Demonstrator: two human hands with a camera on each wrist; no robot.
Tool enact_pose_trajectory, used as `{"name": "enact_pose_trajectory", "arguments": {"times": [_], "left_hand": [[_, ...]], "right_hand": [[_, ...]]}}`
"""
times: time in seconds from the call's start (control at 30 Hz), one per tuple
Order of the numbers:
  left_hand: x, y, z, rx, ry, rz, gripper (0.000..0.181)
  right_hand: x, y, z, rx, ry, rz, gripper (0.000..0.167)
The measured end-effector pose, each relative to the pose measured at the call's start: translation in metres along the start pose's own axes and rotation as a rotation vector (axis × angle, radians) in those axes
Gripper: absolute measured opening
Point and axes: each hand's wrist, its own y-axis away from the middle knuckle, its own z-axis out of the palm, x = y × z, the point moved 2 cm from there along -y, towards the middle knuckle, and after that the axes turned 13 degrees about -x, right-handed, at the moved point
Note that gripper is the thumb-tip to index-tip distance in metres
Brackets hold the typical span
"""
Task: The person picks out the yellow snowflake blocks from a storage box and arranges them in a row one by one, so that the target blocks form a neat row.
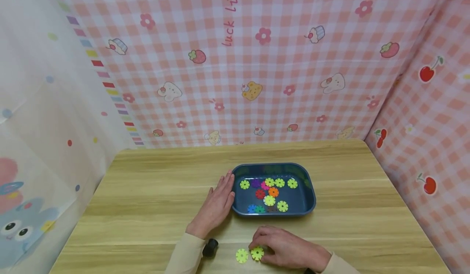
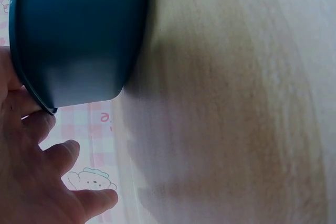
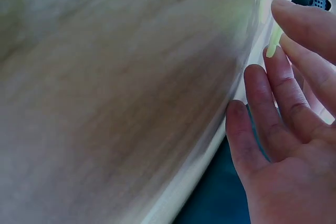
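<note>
My left hand (image 1: pixel 216 202) lies against the left end of a dark blue tray (image 1: pixel 310 196), its fingers stretched along the wall; in the left wrist view the fingers (image 2: pixel 62 157) are spread at the tray's rim. In front of the tray, my right hand (image 1: pixel 290 247) pinches a yellow-green notched snowflake disc (image 1: pixel 257 253) between thumb and fingers. The right wrist view shows that disc (image 3: pixel 274 41) edge-on. Just left of it a second yellow-green snowflake disc (image 1: pixel 241 255) lies flat on the table.
Inside the tray lie several more snowflake discs, among them an orange disc (image 1: pixel 273 192), a red disc (image 1: pixel 260 194) and a blue disc (image 1: pixel 251 209). The wooden table (image 1: pixel 165 176) meets a pink checked cloth (image 1: pixel 220 114) at the back. Patterned cloths hang on both sides.
</note>
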Motion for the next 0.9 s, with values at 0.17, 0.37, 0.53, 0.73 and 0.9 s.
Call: {"name": "enact_pose_trajectory", "arguments": {"times": [0.17,0.37,0.53,0.73,0.9], "left_hand": [[-0.001,-0.001,0.0,0.004,0.004,-0.001,0.057],[-0.002,-0.002,0.0,0.016,0.007,0.0,0.056],[-0.002,-0.002,0.0,0.019,0.016,-0.002,0.056],[0.0,0.0,-0.001,0.018,0.026,-0.002,0.056],[0.0,0.002,0.001,0.019,0.028,0.002,0.056]], "right_hand": [[0.004,-0.001,0.001,-0.016,0.01,0.006,0.031],[0.006,-0.002,0.0,-0.028,0.03,0.001,0.032],[0.0,0.008,-0.008,-0.011,0.012,0.006,0.03],[-0.015,0.027,-0.041,0.195,0.036,-0.104,0.021],[-0.018,0.03,-0.073,0.447,0.121,-0.226,0.018]]}}
